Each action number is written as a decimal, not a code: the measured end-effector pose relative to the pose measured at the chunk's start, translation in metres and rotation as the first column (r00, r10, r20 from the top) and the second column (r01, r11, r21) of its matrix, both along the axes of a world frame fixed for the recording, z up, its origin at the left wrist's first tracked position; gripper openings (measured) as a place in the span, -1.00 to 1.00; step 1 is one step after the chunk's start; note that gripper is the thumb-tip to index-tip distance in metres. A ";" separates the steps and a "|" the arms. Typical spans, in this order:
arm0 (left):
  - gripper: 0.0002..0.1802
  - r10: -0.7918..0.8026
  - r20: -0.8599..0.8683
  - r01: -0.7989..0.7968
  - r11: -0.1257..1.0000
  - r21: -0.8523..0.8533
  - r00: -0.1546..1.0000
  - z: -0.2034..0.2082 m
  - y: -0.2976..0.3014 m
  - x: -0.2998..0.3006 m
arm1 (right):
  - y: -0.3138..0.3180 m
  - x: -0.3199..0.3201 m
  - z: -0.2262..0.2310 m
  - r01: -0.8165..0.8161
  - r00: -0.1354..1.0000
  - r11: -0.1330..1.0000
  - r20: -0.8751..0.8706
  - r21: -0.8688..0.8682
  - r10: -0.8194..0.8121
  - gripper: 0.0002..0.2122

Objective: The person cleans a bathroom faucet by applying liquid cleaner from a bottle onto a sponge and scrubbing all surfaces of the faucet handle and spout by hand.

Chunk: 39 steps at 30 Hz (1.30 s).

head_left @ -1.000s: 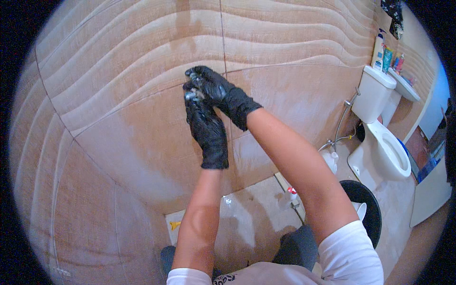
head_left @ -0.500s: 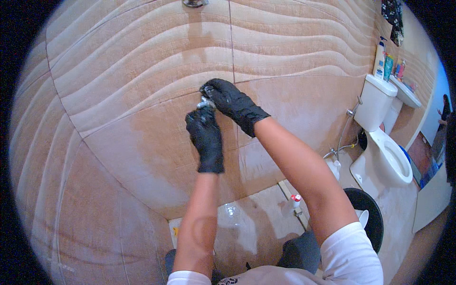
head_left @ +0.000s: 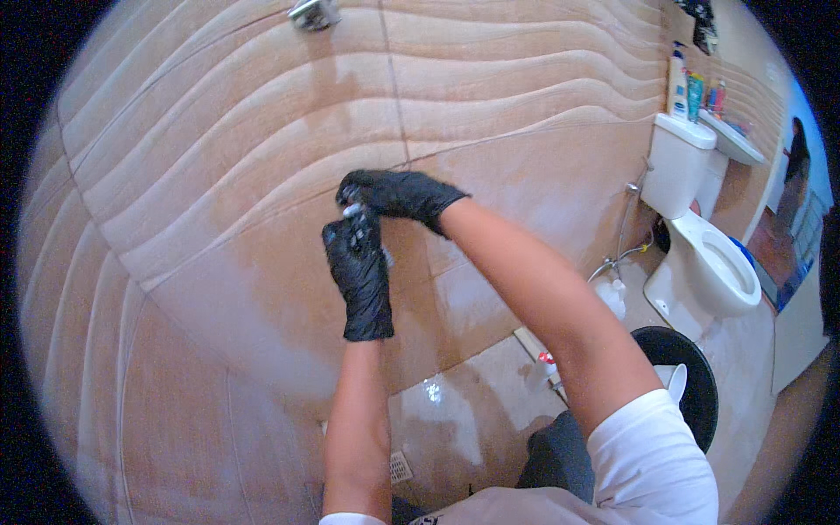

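Both my hands wear black gloves and meet in front of the lower part of a tan tiled wall [head_left: 490,192]. My left hand [head_left: 360,284] is closed, with its fingers pointing up at a small shiny, whitish piece [head_left: 352,211]. Over the top of that piece bends my right hand [head_left: 398,197], fingers curled close to the left ones. The gloves hide most of the piece, so its kind and whether it is fixed to the wall cannot be made out. Whitish wet smears show on the gloves.
A chrome wall fixture [head_left: 313,14] sits above. At the right stand a white toilet [head_left: 700,262], bottles [head_left: 678,83] on its tank, and a black bucket [head_left: 703,398] with a white dipper [head_left: 675,381]. Below lie a floor drain [head_left: 400,467] and a red-capped bottle [head_left: 547,357].
The view has shifted, bringing more of the chrome fixture and the floor drain into sight. My right hand now lies flatter across the left fingertips; both hands stay together at the piece.
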<state>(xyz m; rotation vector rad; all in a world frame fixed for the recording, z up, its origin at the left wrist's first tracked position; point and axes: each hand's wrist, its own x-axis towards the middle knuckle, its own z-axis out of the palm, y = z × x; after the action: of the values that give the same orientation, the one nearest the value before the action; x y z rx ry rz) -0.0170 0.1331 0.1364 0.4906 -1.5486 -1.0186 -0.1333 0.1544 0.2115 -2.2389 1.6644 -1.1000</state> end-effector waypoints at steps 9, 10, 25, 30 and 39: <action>-0.74 -0.243 -0.061 0.245 0.970 0.012 0.968 -0.019 -0.053 0.019 | -0.017 0.034 0.008 0.280 0.929 0.958 -0.269 0.060 -0.254 -0.78; -0.73 -0.055 -0.020 0.053 0.992 -0.114 0.998 -0.026 -0.047 0.006 | -0.014 0.028 0.006 0.294 0.921 0.954 -0.282 0.051 -0.269 -0.78; -0.67 0.313 -0.308 -0.408 0.855 -0.320 0.899 -0.036 0.018 -0.014 | 0.015 0.043 0.001 0.412 0.881 0.910 -0.270 0.034 -0.389 -0.76; -0.73 0.355 -0.203 -0.401 0.875 -0.270 0.913 -0.022 0.017 -0.014 | 0.020 0.036 0.002 0.377 0.916 0.926 -0.138 -0.023 -0.376 -0.74; -0.77 -0.351 -0.142 0.369 0.920 0.131 0.926 -0.014 -0.031 0.012 | 0.014 0.024 -0.007 0.296 0.954 0.950 -0.019 -0.104 -0.299 -0.74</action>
<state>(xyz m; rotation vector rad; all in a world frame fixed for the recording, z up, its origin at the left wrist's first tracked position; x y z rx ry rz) -0.0054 0.1021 0.1225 0.2483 -1.4922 -1.4354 -0.1090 0.1681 0.2049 -2.1217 2.0570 -1.2403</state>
